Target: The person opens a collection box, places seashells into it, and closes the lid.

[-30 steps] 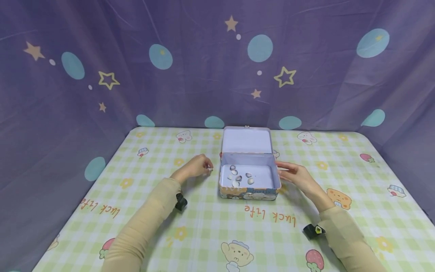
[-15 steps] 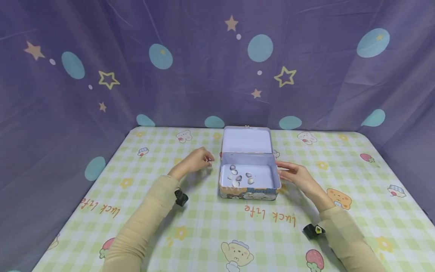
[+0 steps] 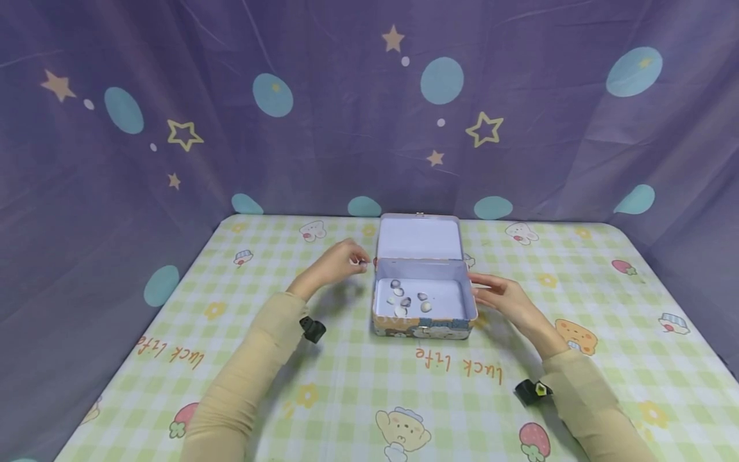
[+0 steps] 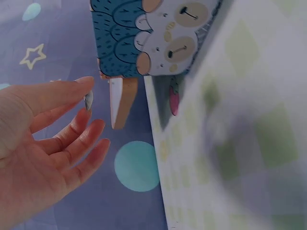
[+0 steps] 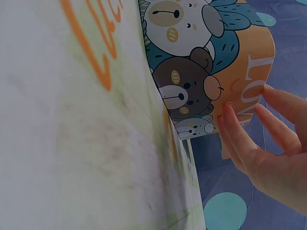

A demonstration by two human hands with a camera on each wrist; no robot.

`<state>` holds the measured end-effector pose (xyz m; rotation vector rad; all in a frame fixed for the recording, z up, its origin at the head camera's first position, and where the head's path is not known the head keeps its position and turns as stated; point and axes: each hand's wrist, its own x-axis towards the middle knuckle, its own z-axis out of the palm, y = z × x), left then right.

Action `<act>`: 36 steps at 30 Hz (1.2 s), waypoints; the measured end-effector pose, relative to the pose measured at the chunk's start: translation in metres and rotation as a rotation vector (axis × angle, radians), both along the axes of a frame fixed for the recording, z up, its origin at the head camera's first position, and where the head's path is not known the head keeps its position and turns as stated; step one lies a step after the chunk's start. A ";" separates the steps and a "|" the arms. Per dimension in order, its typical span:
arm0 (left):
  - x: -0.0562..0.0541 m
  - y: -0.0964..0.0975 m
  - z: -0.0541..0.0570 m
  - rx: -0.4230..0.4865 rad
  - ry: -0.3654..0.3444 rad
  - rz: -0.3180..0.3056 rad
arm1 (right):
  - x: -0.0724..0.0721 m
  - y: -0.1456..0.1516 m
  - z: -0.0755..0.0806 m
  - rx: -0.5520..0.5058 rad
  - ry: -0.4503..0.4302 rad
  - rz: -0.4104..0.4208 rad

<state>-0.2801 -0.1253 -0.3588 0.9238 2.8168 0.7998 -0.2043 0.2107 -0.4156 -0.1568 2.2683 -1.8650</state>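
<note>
Between thumb and fingertip, my left hand (image 3: 342, 262) pinches a small grey-white seashell (image 4: 88, 100), raised just left of the tin box (image 3: 424, 329). The box stands with its lid (image 3: 419, 237) tipped back, showing a pale inside. Several small seashells (image 3: 406, 302) lie on its floor, mostly towards the left. My right hand (image 3: 508, 301) rests its fairly straight fingertips on the box's right side. That wall (image 5: 242, 57), printed with cartoon bears, shows in the right wrist view.
A green-and-white checked tablecloth (image 3: 346, 398) with cartoon prints covers the table. Behind the table's far edge hangs a purple curtain (image 3: 346, 154) with stars and blue ovals. A black wrist camera (image 3: 312, 329) sits under the left sleeve.
My left hand has lifted the seashell off the cloth and moved it up and slightly right, nearer the box. The right hand and the box stay where they were.
</note>
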 end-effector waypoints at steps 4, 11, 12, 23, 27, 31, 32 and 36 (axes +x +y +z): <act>0.001 0.005 0.005 0.011 0.021 -0.025 | 0.000 0.000 0.000 0.001 -0.007 -0.005; 0.002 0.018 0.010 0.025 0.041 -0.075 | 0.001 0.000 0.002 -0.007 -0.007 0.002; 0.002 0.020 0.010 0.023 0.048 -0.085 | 0.001 0.000 0.001 -0.008 -0.005 0.003; 0.003 0.043 0.017 -0.035 -0.001 -0.078 | 0.001 -0.001 0.001 -0.009 -0.001 0.002; 0.004 0.052 0.019 -0.060 -0.021 -0.075 | 0.001 -0.001 0.001 -0.006 -0.002 0.000; 0.004 0.059 0.020 -0.090 -0.017 -0.088 | 0.001 -0.001 0.001 -0.013 0.000 0.002; 0.003 0.060 0.019 -0.097 -0.016 -0.091 | 0.001 -0.001 0.001 -0.016 0.001 0.001; 0.002 0.065 0.017 -0.116 -0.018 -0.103 | 0.001 -0.001 0.001 -0.019 0.005 0.004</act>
